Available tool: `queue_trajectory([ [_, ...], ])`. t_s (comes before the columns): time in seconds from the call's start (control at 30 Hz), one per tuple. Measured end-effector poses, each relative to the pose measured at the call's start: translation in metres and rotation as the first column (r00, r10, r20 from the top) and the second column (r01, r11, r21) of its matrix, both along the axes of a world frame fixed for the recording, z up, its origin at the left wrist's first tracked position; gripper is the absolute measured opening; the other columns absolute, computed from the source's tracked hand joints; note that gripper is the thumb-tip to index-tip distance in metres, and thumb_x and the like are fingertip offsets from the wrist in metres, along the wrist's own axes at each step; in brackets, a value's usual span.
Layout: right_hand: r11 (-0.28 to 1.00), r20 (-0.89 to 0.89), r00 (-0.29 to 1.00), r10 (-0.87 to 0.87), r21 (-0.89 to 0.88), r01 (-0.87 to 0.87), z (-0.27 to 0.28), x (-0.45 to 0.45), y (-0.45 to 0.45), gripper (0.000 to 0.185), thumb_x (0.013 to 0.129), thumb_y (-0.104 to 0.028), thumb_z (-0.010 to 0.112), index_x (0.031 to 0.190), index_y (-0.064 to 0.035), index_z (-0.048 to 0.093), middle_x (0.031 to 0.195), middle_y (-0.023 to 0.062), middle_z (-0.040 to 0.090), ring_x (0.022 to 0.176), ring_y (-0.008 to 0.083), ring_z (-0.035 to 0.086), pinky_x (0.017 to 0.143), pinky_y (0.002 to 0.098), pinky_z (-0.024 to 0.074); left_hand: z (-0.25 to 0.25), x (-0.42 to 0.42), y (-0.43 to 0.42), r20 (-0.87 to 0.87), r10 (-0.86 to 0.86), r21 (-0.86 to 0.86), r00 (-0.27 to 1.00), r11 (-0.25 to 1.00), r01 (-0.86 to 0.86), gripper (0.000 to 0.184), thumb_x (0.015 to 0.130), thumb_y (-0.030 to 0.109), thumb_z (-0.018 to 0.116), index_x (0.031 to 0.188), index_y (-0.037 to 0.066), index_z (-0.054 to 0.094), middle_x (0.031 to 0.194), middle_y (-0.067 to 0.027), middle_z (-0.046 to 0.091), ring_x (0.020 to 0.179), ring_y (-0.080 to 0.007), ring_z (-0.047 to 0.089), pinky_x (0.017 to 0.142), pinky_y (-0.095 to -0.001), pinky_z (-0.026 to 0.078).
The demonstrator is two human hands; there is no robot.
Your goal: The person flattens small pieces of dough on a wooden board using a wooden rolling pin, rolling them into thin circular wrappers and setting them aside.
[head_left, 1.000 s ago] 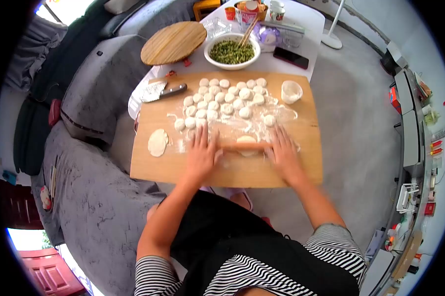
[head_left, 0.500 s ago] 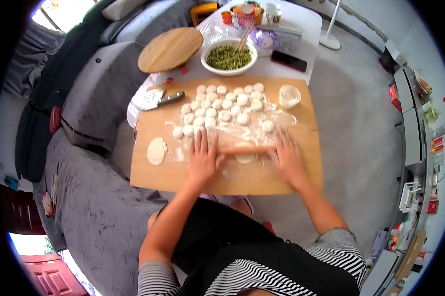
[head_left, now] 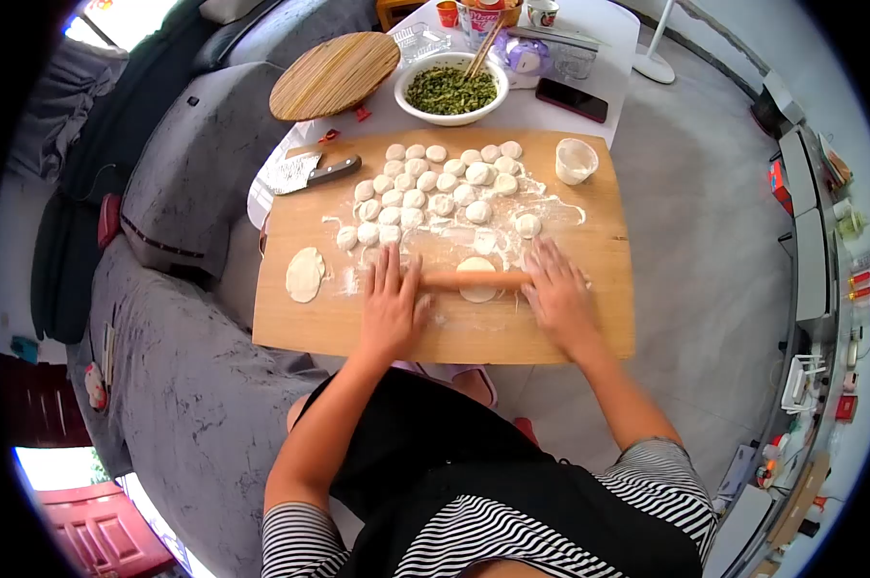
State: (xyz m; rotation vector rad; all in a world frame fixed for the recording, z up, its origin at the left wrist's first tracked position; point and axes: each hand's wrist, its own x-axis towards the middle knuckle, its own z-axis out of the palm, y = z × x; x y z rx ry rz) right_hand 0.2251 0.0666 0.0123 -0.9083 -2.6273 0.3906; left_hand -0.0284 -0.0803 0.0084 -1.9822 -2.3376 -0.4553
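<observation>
I've got left hand (head_left: pixel 391 303) and right hand (head_left: pixel 558 297) open atop the pin (head_left: pixel 474 280), apart so dough (head_left: pixel 477 295) toward the board's (head_left: pixel 305 326) front edge gets even pressure, I guess.

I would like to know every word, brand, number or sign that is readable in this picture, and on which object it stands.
No text can be read with certainty.
Pink-and-white tub at the far end: what looks like lettering, too blurred to read.
Knife blade: dark marks, too small to tell if they are letters.
Red box at right: any print is too small.
Rolling pin: no writing visible.
</observation>
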Motion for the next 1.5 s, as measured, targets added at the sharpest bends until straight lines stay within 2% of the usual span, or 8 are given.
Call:
queue_trajectory([
  [0.23, 1.000, 0.022, 1.000, 0.007, 0.013, -0.008, -0.008, 0.000, 0.001, 0.057, 0.096, -0.031, 0.056, 0.142, 0.0015, 0.044, 0.153, 0.0186, 0.039, 0.144, 0.0319, 0.033, 0.118, 0.0482, 0.0249, -0.009, -0.006, -0.013, -0.074, -0.041, -0.014, 0.996, 0.999, 0.040, 0.070, 0.093, 0.044, 0.056, 0.148, 0.005, 0.039, 0.157, -0.0284, 0.025, 0.147, -0.0425, 0.024, 0.118, -0.0553, 0.020],
  [0.5, 0.993, -0.006, 1.000, -0.029, 0.114, 0.030, -0.008, -0.048, 0.029, 0.063, 0.095, -0.035, 0.056, 0.145, 0.0011, 0.042, 0.153, 0.0211, 0.037, 0.144, 0.0341, 0.032, 0.119, 0.0457, 0.0235, -0.004, -0.019, 0.036, -0.065, 0.131, 0.028, 0.989, 0.991, -0.129, 0.063, 0.099, 0.039, 0.049, 0.147, 0.000, 0.038, 0.157, -0.0271, 0.026, 0.147, -0.0406, 0.023, 0.120, -0.0513, 0.018],
  [0.7, 0.986, 0.053, 0.988, 0.144, 0.077, -0.148, -0.004, 0.009, -0.011, 0.065, 0.096, -0.036, 0.056, 0.147, 0.0007, 0.039, 0.155, 0.0199, 0.034, 0.145, 0.0363, 0.030, 0.119, 0.0472, 0.0226, -0.008, 0.019, -0.031, 0.039, 0.024, -0.114, 0.999, 0.993, -0.019, 0.072, 0.095, 0.043, 0.053, 0.149, 0.000, 0.035, 0.158, -0.0286, 0.024, 0.148, -0.0421, 0.019, 0.120, -0.0527, 0.014],
  [0.87, 0.995, -0.001, 0.999, -0.032, 0.090, 0.032, -0.005, -0.037, 0.031, 0.064, 0.098, -0.035, 0.054, 0.147, 0.0013, 0.037, 0.153, 0.0206, 0.038, 0.143, 0.0332, 0.034, 0.118, 0.0463, 0.0247, -0.007, -0.007, 0.024, -0.038, 0.117, -0.020, 0.992, 0.993, -0.118, 0.069, 0.097, 0.043, 0.051, 0.150, 0.001, 0.034, 0.157, -0.0278, 0.026, 0.148, -0.0408, 0.021, 0.120, -0.0524, 0.015],
  [1.03, 0.996, 0.083, 0.992, 0.091, -0.015, -0.091, 0.000, 0.009, -0.002, 0.061, 0.098, -0.032, 0.052, 0.148, 0.0007, 0.037, 0.157, 0.0198, 0.032, 0.148, 0.0333, 0.026, 0.119, 0.0469, 0.0240, -0.005, 0.015, -0.029, -0.009, 0.000, -0.075, 1.000, 0.997, -0.001, 0.078, 0.092, 0.051, 0.055, 0.150, 0.002, 0.035, 0.157, -0.0277, 0.026, 0.148, -0.0406, 0.020, 0.118, -0.0578, 0.014],
  [1.23, 0.993, -0.060, 0.998, -0.020, 0.113, 0.026, -0.010, -0.038, 0.040, 0.059, 0.097, -0.032, 0.054, 0.143, 0.0037, 0.042, 0.152, 0.0224, 0.038, 0.143, 0.0368, 0.033, 0.117, 0.0472, 0.0276, -0.004, -0.005, 0.025, 0.000, 0.154, -0.004, 0.988, 0.988, -0.154, 0.068, 0.096, 0.039, 0.050, 0.150, 0.002, 0.033, 0.158, -0.0280, 0.023, 0.148, -0.0420, 0.019, 0.121, -0.0533, 0.011],
  [1.37, 0.995, 0.048, 0.995, 0.088, 0.035, -0.090, -0.010, 0.009, -0.004, 0.062, 0.097, -0.032, 0.055, 0.144, 0.0049, 0.041, 0.152, 0.0256, 0.036, 0.144, 0.0376, 0.032, 0.117, 0.0469, 0.0268, -0.003, 0.008, -0.015, -0.001, 0.029, -0.156, 1.000, 0.987, -0.029, 0.073, 0.095, 0.045, 0.052, 0.152, 0.005, 0.032, 0.159, -0.0264, 0.023, 0.149, -0.0402, 0.017, 0.118, -0.0601, 0.012],
  [1.5, 0.994, 0.021, 1.000, 0.007, 0.106, -0.009, 0.009, -0.023, 0.014, 0.062, 0.098, -0.035, 0.053, 0.144, 0.0039, 0.041, 0.152, 0.0232, 0.038, 0.144, 0.0348, 0.033, 0.117, 0.0468, 0.0272, -0.019, -0.002, 0.017, 0.019, 0.108, -0.013, 0.994, 0.994, -0.108, 0.076, 0.095, 0.051, 0.050, 0.149, 0.000, 0.035, 0.158, -0.0282, 0.024, 0.149, -0.0410, 0.019, 0.119, -0.0558, 0.012],
])
